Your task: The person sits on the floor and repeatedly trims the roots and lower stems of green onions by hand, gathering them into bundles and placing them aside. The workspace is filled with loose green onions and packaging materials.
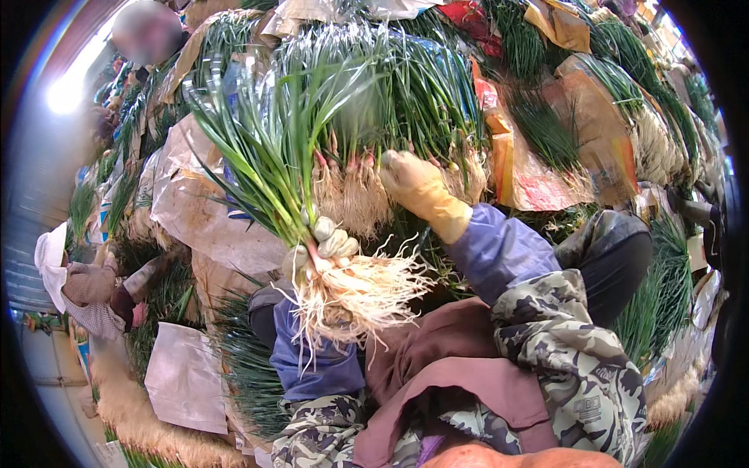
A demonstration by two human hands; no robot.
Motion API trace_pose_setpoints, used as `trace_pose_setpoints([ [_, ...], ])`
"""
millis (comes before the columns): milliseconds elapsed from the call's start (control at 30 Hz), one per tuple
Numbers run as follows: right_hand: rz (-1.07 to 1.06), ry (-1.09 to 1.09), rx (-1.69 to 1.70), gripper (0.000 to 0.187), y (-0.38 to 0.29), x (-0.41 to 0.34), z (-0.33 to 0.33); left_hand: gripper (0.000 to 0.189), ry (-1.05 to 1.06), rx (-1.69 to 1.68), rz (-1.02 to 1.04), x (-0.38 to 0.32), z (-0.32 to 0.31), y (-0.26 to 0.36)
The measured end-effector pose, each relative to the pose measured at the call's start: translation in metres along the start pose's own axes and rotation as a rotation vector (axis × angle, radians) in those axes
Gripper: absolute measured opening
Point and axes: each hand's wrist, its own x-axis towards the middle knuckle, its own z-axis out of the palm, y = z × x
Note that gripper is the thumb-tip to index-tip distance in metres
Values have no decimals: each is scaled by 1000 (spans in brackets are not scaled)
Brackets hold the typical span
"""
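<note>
My gloved left hand (330,241) grips a bunch of green leafy plants (292,193) around the base of its stems. Long pale roots hang from the bunch towards my lap, and the leaves point up and left. My right hand (409,175), in a yellowish glove, is at the root end of a wide row of similar plants (374,82). Its fingers are curled; whether they hold a plant is hidden. Beneath the row's dark green leaves hang tangled tan roots (366,202).
Brown paper-like sacks (205,216) lie at the left, and a torn printed sack (544,181) at the right. More plant bundles (655,286) lie near my knee. A person in a white head covering (88,286) sits at the far left. A pale sheet (186,377) lies lower left.
</note>
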Motion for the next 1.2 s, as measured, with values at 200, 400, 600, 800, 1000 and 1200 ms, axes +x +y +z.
trace_pose_setpoints([
  [200,335,-175,-99,47,18,61,18,49,523,120,114,24,12,-22],
  [400,354,-160,-110,34,42,47,-33,47,536,90,157,15,12,-27],
  [600,162,30,753,13,84,-10,-50,44,540,16,100,25,17,-44],
  [800,184,-286,1008,14,44,-60,-20,29,767,212,-123,13,-13,-53],
  [1000,64,-434,808,19,38,-82,2,23,799,198,-310,9,-15,-57],
  [1200,-96,-1027,277,26,18,-73,-47,32,663,74,-156,11,-3,-63],
])
